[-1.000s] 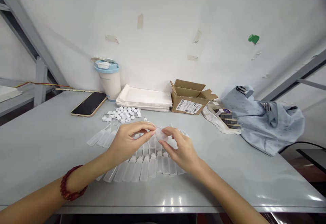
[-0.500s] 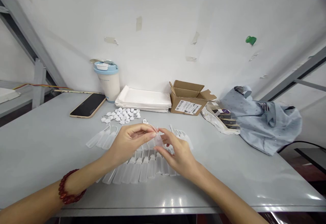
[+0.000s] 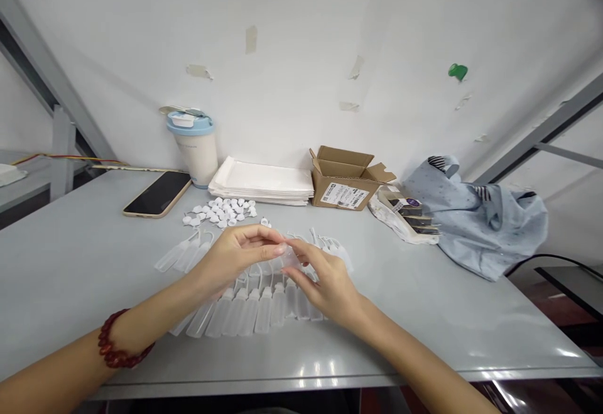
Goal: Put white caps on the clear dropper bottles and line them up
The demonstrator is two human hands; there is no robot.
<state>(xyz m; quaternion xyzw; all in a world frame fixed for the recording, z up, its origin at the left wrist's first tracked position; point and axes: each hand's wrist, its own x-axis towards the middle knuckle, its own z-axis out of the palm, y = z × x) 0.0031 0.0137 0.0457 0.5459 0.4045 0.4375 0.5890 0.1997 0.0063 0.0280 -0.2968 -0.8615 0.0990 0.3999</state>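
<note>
My left hand (image 3: 230,257) and my right hand (image 3: 325,282) meet over the middle of the grey table (image 3: 70,257). Both pinch one small clear plastic bottle (image 3: 291,258) between their fingertips. Under the hands lies a row of several clear bottles (image 3: 254,310), side by side. A few more bottles (image 3: 181,254) lie to the left, and others (image 3: 336,249) just behind my right hand. A pile of small white caps (image 3: 221,210) sits further back. A red bead bracelet (image 3: 113,345) is on my left wrist.
At the back stand a phone (image 3: 157,193), a cup with a blue lid (image 3: 193,147), a stack of white sheets (image 3: 261,181), an open cardboard box (image 3: 346,178), a packet of dark items (image 3: 407,213) and a blue cloth bundle (image 3: 475,213). Metal frame bars run along both sides.
Both hands have drifted slightly left and toward me with the bottle still pinched; the view has shifted a little to the right.
</note>
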